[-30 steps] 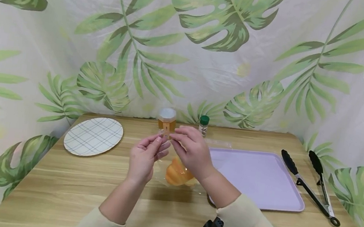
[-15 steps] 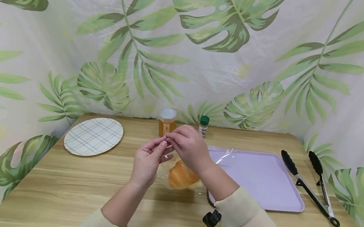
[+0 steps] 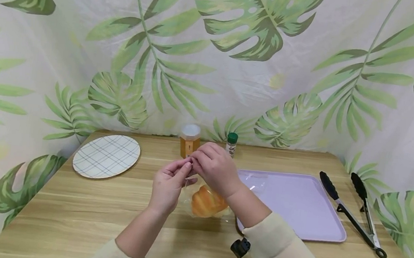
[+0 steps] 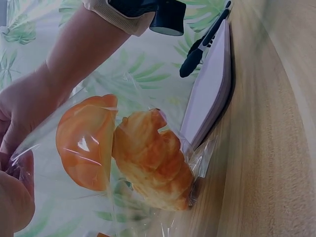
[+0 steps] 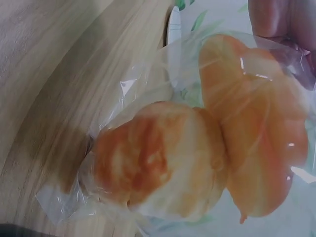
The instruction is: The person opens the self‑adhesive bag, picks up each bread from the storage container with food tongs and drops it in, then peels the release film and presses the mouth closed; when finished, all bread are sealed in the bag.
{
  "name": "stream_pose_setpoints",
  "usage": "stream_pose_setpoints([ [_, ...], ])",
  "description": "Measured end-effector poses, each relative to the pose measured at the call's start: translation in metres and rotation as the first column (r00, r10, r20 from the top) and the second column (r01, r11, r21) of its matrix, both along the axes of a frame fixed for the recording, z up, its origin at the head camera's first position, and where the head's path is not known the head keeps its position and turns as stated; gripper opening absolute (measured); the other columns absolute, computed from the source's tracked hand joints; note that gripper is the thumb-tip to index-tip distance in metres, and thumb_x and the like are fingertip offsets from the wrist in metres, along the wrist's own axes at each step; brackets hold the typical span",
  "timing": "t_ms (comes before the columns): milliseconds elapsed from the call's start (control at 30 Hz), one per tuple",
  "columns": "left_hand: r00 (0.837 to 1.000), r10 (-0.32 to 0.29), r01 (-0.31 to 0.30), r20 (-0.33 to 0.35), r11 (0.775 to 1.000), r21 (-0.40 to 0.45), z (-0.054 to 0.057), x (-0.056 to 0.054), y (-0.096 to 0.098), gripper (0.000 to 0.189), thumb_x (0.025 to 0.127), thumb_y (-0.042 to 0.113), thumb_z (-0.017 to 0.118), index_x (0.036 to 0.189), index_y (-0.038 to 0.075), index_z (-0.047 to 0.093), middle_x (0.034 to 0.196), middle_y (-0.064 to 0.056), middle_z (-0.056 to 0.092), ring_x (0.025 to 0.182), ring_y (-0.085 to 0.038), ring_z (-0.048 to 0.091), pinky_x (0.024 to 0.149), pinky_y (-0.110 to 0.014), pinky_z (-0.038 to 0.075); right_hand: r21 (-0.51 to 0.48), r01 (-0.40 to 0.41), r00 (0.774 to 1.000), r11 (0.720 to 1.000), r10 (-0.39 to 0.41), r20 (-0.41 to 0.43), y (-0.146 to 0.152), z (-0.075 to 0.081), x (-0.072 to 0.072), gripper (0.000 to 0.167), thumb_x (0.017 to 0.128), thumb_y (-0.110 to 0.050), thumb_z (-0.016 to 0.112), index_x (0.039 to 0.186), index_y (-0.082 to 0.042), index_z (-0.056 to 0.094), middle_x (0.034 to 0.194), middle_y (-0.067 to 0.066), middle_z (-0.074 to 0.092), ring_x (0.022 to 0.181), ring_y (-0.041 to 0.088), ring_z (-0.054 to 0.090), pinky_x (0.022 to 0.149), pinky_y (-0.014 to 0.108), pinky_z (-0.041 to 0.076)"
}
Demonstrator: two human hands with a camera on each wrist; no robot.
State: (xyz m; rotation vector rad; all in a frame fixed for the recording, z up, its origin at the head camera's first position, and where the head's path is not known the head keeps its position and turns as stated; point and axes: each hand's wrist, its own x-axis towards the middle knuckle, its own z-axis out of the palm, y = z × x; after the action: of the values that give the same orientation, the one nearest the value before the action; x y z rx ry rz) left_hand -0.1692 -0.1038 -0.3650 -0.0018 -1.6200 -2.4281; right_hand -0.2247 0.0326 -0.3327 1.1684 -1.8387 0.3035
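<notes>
A clear plastic bag (image 5: 126, 89) hangs from my two hands just above the table, with two pieces of bread inside. One is a ridged, golden croissant (image 4: 153, 163); the other is a smooth orange-brown bread roll (image 4: 86, 143). At the bag's top edge, my left hand (image 3: 166, 185) pinches the plastic between thumb and fingers. My right hand (image 3: 218, 170) meets it there, its fingertips pinching the same edge. The exact spot between the fingertips is small and partly hidden. From the head view, the right hand and forearm cover part of the bag.
A lilac tray (image 3: 297, 205) lies right of the bag, with black-tipped tongs (image 3: 357, 216) beyond it. At the back stand a honey-coloured jar (image 3: 189, 142) with a white lid and a green-capped shaker (image 3: 231, 144). A checked plate (image 3: 107, 156) lies at left.
My right hand has moved left and slightly down, so its fingertips now meet the left hand's at the bag's edge. The bag's loose plastic over the tray has shifted.
</notes>
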Motion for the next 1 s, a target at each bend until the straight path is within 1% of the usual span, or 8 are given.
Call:
stream_pose_setpoints([
  [100, 1.0, -0.004, 0.004, -0.006, 1.0, -0.014, -0.001, 0.0, 0.0, 0.024, 0.096, -0.002, 0.056, 0.118, -0.011, 0.063, 0.089, 0.009, 0.075, 0.083, -0.007, 0.073, 0.069, -0.025, 0.061, -0.051, -0.014, 0.995, 0.999, 0.019, 0.097, -0.001, -0.001, 0.001, 0.005, 0.083, -0.008, 0.075, 0.085, -0.007, 0.07, 0.085, 0.003, 0.069, 0.088, 0.019, 0.064, 0.088, 0.029, 0.055],
  [167, 1.0, -0.008, 0.008, -0.008, 1.0, -0.024, -0.001, 0.0, 0.001, 0.026, 0.096, -0.002, 0.056, 0.119, -0.012, 0.062, 0.09, 0.009, 0.076, 0.084, -0.008, 0.073, 0.069, -0.026, 0.062, -0.108, -0.012, 0.984, 0.994, 0.031, 0.175, -0.001, -0.002, 0.001, 0.004, 0.083, -0.005, 0.074, 0.084, -0.006, 0.069, 0.085, 0.004, 0.068, 0.087, 0.021, 0.064, 0.087, 0.031, 0.055],
  [367, 1.0, -0.023, 0.022, -0.012, 0.999, -0.049, 0.001, 0.002, 0.002, 0.027, 0.097, 0.0, 0.056, 0.12, -0.012, 0.061, 0.091, 0.01, 0.076, 0.087, -0.012, 0.074, 0.07, -0.028, 0.062, -0.262, 0.028, 0.941, 0.965, 0.063, 0.334, -0.002, -0.006, 0.005, 0.002, 0.084, -0.002, 0.07, 0.084, -0.002, 0.068, 0.086, 0.008, 0.069, 0.091, 0.026, 0.064, 0.087, 0.035, 0.055],
  [500, 1.0, -0.014, 0.013, -0.001, 0.999, -0.036, -0.001, 0.002, -0.002, 0.021, 0.098, 0.002, 0.056, 0.114, -0.007, 0.065, 0.092, 0.007, 0.077, 0.086, -0.01, 0.074, 0.071, -0.028, 0.062, -0.342, 0.082, 0.9, 0.936, 0.078, 0.43, 0.007, -0.006, 0.0, 0.008, 0.09, -0.007, 0.062, 0.088, 0.0, 0.066, 0.091, 0.012, 0.069, 0.097, 0.029, 0.062, 0.094, 0.04, 0.052],
  [600, 1.0, 0.004, -0.005, 0.019, 1.0, 0.011, -0.004, 0.0, -0.006, 0.017, 0.099, 0.003, 0.054, 0.11, 0.0, 0.067, 0.093, 0.005, 0.077, 0.085, -0.008, 0.073, 0.072, -0.027, 0.062, -0.359, 0.108, 0.897, 0.927, 0.064, 0.437, 0.02, -0.005, -0.006, 0.011, 0.092, -0.009, 0.059, 0.09, 0.0, 0.065, 0.091, 0.014, 0.068, 0.098, 0.031, 0.061, 0.098, 0.044, 0.05],
  [733, 0.999, 0.027, -0.03, 0.035, 0.997, 0.067, -0.003, -0.003, -0.012, 0.017, 0.099, 0.005, 0.054, 0.106, 0.005, 0.069, 0.091, 0.004, 0.076, 0.083, -0.007, 0.073, 0.072, -0.025, 0.061, -0.341, 0.122, 0.923, 0.932, 0.02, 0.385, 0.037, -0.006, -0.011, 0.007, 0.092, -0.005, 0.061, 0.09, 0.001, 0.065, 0.09, 0.014, 0.067, 0.096, 0.032, 0.061, 0.094, 0.044, 0.052],
  [867, 0.998, 0.046, -0.05, 0.052, 0.994, 0.095, -0.002, -0.003, -0.017, 0.019, 0.1, 0.005, 0.054, 0.099, 0.013, 0.071, 0.088, 0.003, 0.076, 0.08, -0.007, 0.073, 0.069, -0.024, 0.061, -0.359, 0.155, 0.922, 0.921, -0.005, 0.387, 0.053, -0.007, -0.013, 0.005, 0.09, -0.003, 0.063, 0.09, 0.001, 0.066, 0.092, 0.015, 0.067, 0.095, 0.033, 0.061, 0.089, 0.044, 0.052],
  [1000, 0.998, 0.043, -0.049, 0.055, 0.993, 0.109, -0.002, -0.003, -0.021, 0.021, 0.1, 0.006, 0.053, 0.096, 0.016, 0.071, 0.088, 0.006, 0.075, 0.079, -0.007, 0.073, 0.069, -0.023, 0.061, -0.38, 0.189, 0.916, 0.905, -0.024, 0.399, 0.07, -0.007, -0.016, 0.006, 0.09, -0.003, 0.063, 0.09, 0.002, 0.066, 0.093, 0.016, 0.068, 0.096, 0.034, 0.061, 0.091, 0.046, 0.05],
])
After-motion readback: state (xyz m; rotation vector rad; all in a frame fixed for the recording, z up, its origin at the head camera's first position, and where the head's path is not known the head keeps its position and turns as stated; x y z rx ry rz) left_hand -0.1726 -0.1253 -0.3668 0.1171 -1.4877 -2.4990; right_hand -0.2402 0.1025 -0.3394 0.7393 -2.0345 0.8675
